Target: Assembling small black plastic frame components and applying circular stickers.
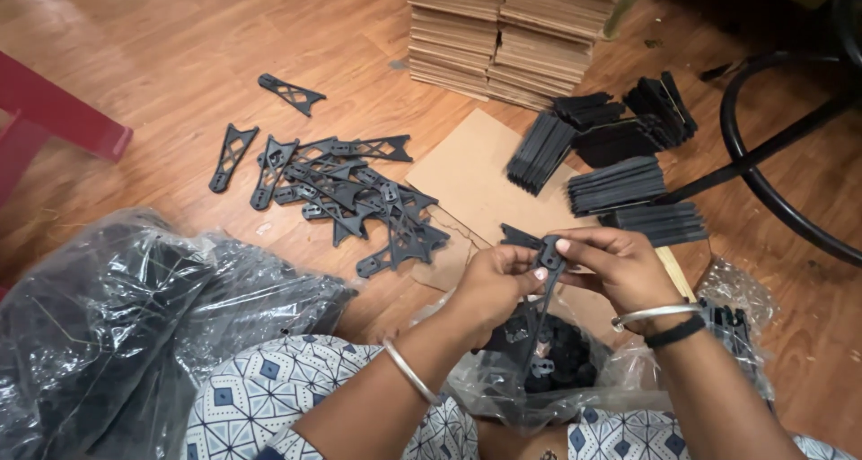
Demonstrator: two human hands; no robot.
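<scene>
Hands meet at the middle of the view, seen from above. The left hand (496,280) and right hand (611,267) both pinch one flat black part (541,285), a thin cut-out frame arm with a widened head and a long narrow tail. Fingers of both hands are curled closed on the head end, thumbs and fingertips pressing from either side; the tail hangs down from the fingers toward an open clear bag (539,379) holding more such parts.

Just beyond the fingertips lies a cardboard sheet (467,173) on the wooden floor (135,56). Farther off to the left of the fingers, loose parts (350,195) sprawl in a heap. To the right of the fingers, neat stacks (620,186) stand on edge.

The part looks light, stiff and smooth, thin enough to snap or flex at its slender struts. Gripping the solid head, as now, seems safest.
</scene>
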